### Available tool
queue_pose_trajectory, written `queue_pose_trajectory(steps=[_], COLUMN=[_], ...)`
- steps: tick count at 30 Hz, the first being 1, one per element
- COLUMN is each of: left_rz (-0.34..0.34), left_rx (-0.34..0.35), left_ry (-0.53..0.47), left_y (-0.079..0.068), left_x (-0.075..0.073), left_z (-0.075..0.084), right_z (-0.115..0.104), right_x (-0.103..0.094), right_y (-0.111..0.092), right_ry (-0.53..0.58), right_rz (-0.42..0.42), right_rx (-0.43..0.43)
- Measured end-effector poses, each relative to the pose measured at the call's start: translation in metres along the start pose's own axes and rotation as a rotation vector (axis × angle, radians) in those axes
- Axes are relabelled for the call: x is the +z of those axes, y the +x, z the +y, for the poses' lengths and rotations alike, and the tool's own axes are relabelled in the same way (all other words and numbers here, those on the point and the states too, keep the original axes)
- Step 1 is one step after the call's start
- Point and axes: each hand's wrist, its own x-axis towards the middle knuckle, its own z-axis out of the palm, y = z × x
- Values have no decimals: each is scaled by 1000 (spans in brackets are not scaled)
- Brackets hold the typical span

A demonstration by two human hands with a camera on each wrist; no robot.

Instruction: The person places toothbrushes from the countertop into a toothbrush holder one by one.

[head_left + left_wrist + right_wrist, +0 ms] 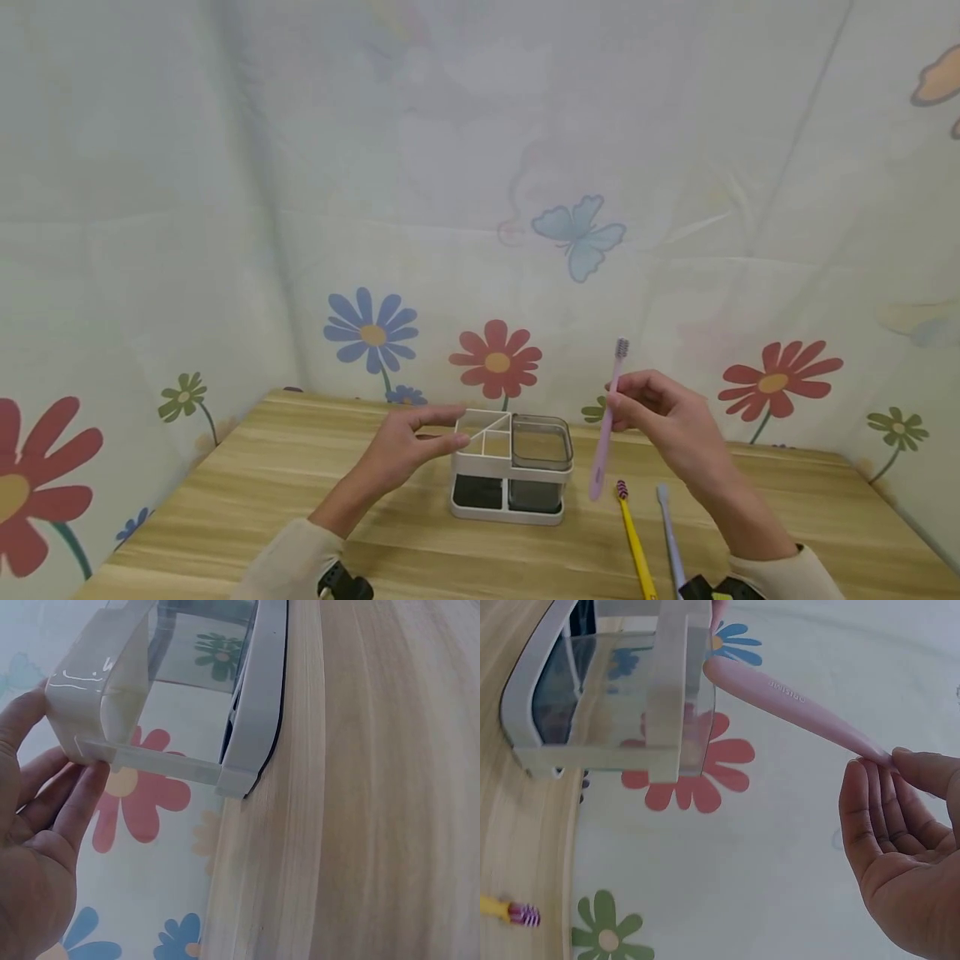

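Observation:
A white toothbrush holder [498,467], with a divided upper tray and a clear cup on its right side, stands on the table. My left hand [415,443] holds the upper tray at its left end, the thumb at the front and the fingers toward the back; the left wrist view shows the fingertips [91,776] against the tray's corner. To the right of the holder, my right hand [667,421] pinches a pink toothbrush [606,433] between thumb and fingers. Its bristles point up, and the handle's lower end hangs above the table, beside the clear cup.
A yellow toothbrush [636,542] and a light blue toothbrush [671,537] lie on the wooden table [405,550] in front of my right hand. Behind the table hangs a pale cloth [420,167] printed with flowers and a butterfly.

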Motion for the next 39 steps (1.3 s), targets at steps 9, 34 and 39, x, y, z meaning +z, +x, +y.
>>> queue_pose_trajectory(steps=[9, 34, 39], left_rz=[-12, 5, 4], left_rx=[9, -5, -6], left_ry=[-46, -38, -35], left_y=[1, -2, -1], left_x=[2, 1, 1], left_z=[-3, -2, -3], right_z=[-7, -13, -12], right_x=[26, 91, 97], right_y=[16, 48, 47], right_ry=[52, 170, 139], right_rz=[-10, 52, 91], right_rx=[-42, -75, -96])
